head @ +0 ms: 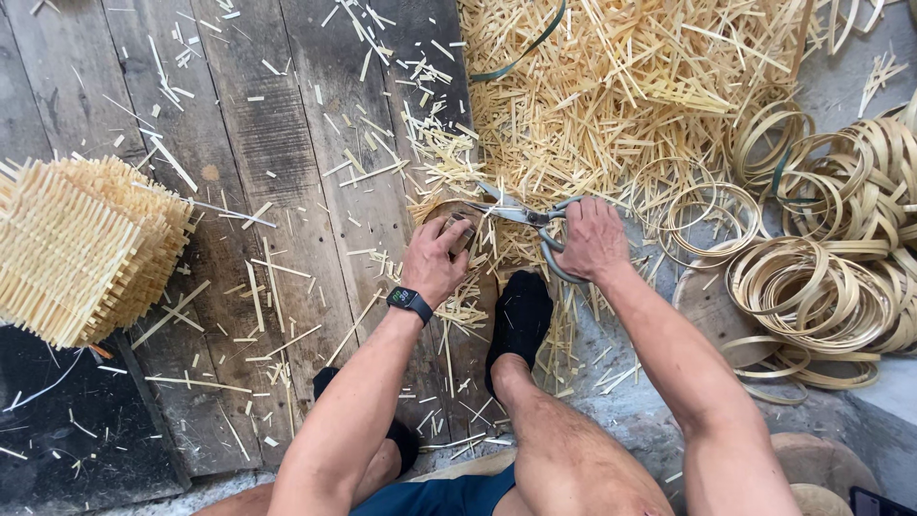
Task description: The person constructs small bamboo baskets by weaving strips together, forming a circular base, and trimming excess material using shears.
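My right hand (pixel 592 239) grips the handles of a pair of metal scissors (pixel 521 215), whose blades point left toward my left hand. My left hand (pixel 435 258), with a black smartwatch (pixel 409 301) on its wrist, presses on a small round wooden disc (pixel 451 218) lying on the plank floor, fingers curled over it. The scissor tips reach the disc's edge. My foot in a black sock (pixel 521 320) rests just below the scissors.
A heap of cut bamboo slivers (pixel 611 86) fills the top centre. Coiled bamboo strip rings (pixel 821 287) pile up at right. A stack of woven bamboo mats (pixel 81 244) sits at left. Loose slivers litter the wooden planks (pixel 277 143).
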